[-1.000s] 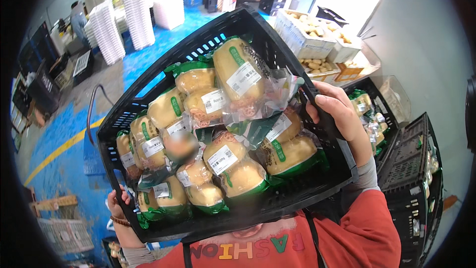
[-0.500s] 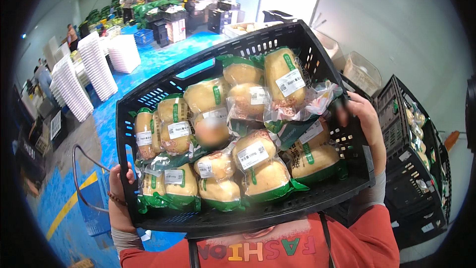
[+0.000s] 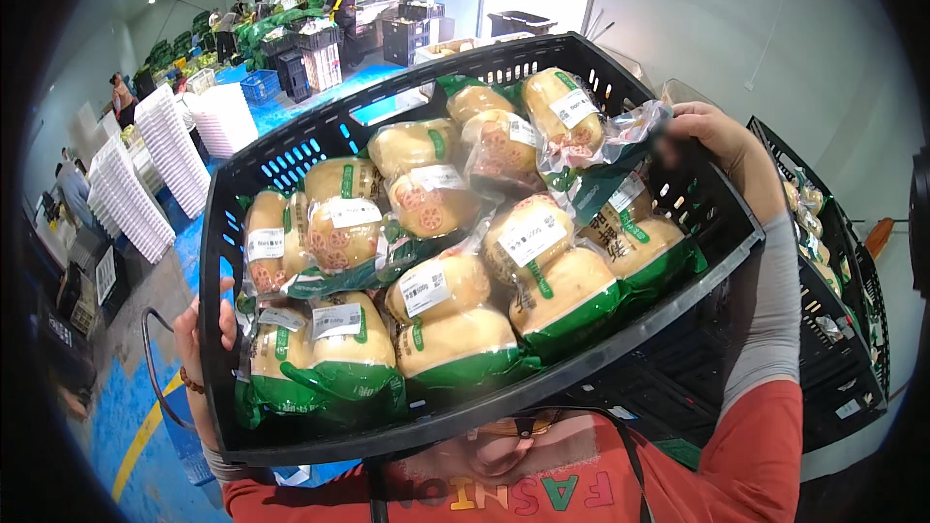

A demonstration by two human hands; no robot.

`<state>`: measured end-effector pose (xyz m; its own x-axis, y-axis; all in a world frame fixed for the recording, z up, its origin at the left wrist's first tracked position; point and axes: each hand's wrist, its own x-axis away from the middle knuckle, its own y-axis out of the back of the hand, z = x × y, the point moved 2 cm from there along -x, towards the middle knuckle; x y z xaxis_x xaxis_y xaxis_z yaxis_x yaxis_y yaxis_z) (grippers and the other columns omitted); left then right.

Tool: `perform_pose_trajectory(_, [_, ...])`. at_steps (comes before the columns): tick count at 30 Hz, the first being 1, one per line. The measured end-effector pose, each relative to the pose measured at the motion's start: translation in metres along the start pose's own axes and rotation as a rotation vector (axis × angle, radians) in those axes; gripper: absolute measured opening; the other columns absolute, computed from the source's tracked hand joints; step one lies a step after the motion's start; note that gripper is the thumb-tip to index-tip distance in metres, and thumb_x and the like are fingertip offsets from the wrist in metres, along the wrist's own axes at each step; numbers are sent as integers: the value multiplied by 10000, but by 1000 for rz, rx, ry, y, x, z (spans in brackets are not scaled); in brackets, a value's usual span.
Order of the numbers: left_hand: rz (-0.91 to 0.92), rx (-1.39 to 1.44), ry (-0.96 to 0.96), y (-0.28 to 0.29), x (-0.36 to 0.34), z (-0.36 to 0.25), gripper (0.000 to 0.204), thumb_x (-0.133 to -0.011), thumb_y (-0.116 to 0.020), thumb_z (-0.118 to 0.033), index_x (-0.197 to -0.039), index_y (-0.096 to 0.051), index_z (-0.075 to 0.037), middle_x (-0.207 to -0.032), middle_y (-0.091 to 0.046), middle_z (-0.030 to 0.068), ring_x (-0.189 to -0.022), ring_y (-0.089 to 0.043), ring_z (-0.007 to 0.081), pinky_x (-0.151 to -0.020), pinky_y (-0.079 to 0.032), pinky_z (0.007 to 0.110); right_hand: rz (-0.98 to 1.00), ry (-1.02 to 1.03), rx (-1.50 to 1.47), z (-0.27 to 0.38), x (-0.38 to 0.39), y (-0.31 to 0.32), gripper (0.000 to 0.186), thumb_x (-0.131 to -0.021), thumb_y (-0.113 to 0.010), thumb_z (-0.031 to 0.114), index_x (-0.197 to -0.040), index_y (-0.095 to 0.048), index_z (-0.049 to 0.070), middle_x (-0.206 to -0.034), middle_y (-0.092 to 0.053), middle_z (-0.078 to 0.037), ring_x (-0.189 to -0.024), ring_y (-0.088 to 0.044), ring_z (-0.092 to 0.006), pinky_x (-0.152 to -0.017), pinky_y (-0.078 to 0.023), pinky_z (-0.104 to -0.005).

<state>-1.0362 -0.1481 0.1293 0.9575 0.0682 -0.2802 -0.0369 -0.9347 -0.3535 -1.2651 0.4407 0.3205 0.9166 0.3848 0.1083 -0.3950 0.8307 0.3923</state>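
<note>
A black plastic crate [image 3: 225, 329] is held up in front of my chest, its right end higher than its left. Inside lie several clear bags of lotus root [image 3: 455, 329] with green ends and white labels, packed in rows. My left hand [image 3: 205, 334] is closed on the crate's left end, its fingertips showing over the edge. My right hand [image 3: 712, 136] grips the upper right corner, fingers partly hidden behind the rim and blurred. A crumpled film end of one bag [image 3: 635, 131] lies against that hand.
Stacked black crates [image 3: 823, 349] with more bags stand at my right, along the wall. Tall stacks of white trays [image 3: 172, 150] rise at the left on the blue floor. A hose-like dark loop [image 3: 155, 368] is near my left arm. Several people work at the back.
The crate has come nearer my head and tilts more, its right end up. My right hand has risen with it, and the left hand has shifted left. The view has turned slightly right.
</note>
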Motion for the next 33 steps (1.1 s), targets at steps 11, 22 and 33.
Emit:
perform_pose_trajectory(11, [267, -28, -171, -20, 8, -22, 655, -952, -388, -374, -1328, -182, 122, -1036, -489, 185, -697, -535, 114, -634, -450, 189, -42, -327, 892, 10, -50, -9, 238, -671, -624, 137, -902, -637, 77, -688, -649, -51, -594, -606, -181, -544, -469, -338])
perform_pose_trajectory(22, [405, 97, -19, -1, 4, -38, 762, -872, -498, -468, -1331, -228, 77, -1097, -506, 227, -748, -610, 153, -619, -547, 220, 329, 247, 900, 67, 66, -251, 445, -855, -556, 421, -1060, -584, 28, -902, -632, -141, -796, -623, -256, -704, -496, -355])
perform_pose_trajectory(33, [472, 172, -23, 3, -24, -24, 767, -875, -475, -489, -1353, -215, 53, -1099, -517, 194, -756, -602, 142, -644, -544, 240, 127, 662, 1201, 38, 132, -302, 509, -762, -599, 525, -702, -497, 30, -580, -549, -146, -553, -574, -359, -482, -452, -426])
